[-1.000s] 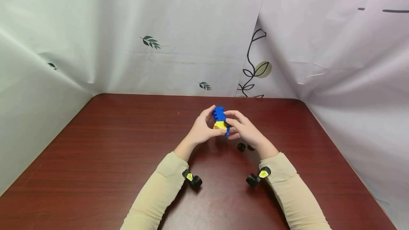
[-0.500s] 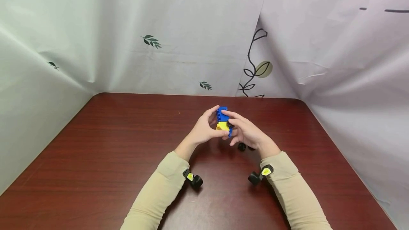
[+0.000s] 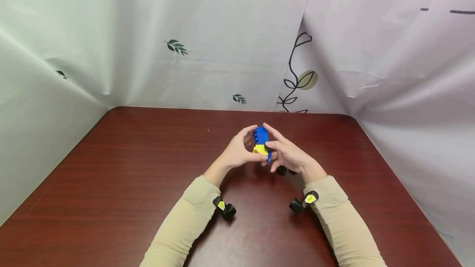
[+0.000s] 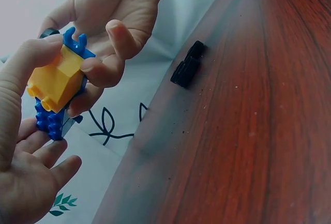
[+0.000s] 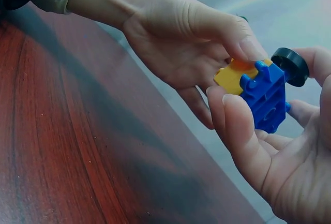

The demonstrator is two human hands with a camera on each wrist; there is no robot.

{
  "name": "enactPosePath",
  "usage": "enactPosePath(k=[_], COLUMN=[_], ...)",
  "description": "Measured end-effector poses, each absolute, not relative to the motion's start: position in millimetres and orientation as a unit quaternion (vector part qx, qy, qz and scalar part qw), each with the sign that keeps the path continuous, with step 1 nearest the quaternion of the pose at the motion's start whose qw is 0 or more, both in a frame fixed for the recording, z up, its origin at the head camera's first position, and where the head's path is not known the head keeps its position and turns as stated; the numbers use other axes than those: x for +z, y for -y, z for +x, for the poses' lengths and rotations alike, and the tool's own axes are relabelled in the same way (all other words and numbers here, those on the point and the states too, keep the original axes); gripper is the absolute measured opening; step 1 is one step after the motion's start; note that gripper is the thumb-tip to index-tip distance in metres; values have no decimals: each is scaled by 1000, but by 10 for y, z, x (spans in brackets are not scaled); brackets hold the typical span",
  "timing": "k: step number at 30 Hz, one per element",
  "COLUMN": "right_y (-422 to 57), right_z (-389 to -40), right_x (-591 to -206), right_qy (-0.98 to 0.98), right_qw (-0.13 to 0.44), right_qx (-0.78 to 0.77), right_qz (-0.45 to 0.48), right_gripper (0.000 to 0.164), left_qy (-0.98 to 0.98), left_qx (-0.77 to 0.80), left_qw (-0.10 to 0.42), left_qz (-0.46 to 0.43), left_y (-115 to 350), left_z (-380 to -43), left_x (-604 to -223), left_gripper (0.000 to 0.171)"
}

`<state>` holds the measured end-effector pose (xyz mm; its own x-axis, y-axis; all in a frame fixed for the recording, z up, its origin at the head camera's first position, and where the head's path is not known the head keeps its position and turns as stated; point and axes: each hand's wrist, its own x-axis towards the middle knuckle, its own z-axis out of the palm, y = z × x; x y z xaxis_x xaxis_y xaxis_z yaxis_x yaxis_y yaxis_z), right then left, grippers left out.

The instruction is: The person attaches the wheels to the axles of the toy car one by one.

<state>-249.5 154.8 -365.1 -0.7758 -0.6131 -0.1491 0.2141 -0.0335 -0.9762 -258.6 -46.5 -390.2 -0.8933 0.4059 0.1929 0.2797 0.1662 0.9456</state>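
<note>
My left hand [image 3: 235, 150] grips a small toy vehicle of building bricks between thumb and fingers. A blue studded brick [image 3: 261, 135] is at its far end, and a yellow sloped brick [image 4: 58, 76] at the near end. Under these lies a blue base [image 5: 266, 97] with two hook-like prongs. With my right hand [image 3: 291, 156] I hold a black wheel [image 5: 290, 66] at the base's side; whether it is fully seated cannot be told. Other right fingers touch the toy around the base. My fingers hide parts of the toy.
Near my right wrist, a black wheel [image 3: 281, 170] lies on the dark red wooden table [image 3: 148, 168], with a second black wheel [image 3: 292, 172] partly hidden beside it. Behind the table hangs a pale curtain [image 3: 208, 69] with leaf prints.
Both hands and the toy have shifted slightly right and nearer. My right index finger first spread over the blue brick's top, then moved to its far end.
</note>
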Motion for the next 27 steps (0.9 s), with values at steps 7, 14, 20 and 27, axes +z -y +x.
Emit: enactPosePath(k=[7,14,20,27], right_y=[-1567,-1513,-1476,-1492], right_z=[-2434,-2446,-2426,-2427], right_x=[-3663,-3650,-3675,-3646], right_qy=[-637,-633,-634,-640], right_qw=[288,266,260,249], right_qx=[-698,-709,-709,-709], right_qz=[-152,-163,-167,-159], right_gripper=[64,63,62,62], left_qy=[-771,-779,-779,-785], left_qx=[593,587,586,579], left_qw=[65,38,45,48], left_qz=[225,216,218,216], left_y=[452,487,539,499], left_z=[-2529,-2518,-2475,-2439], left_x=[-3906,-3852,-3814,-3706], left_gripper=[96,95,93,91])
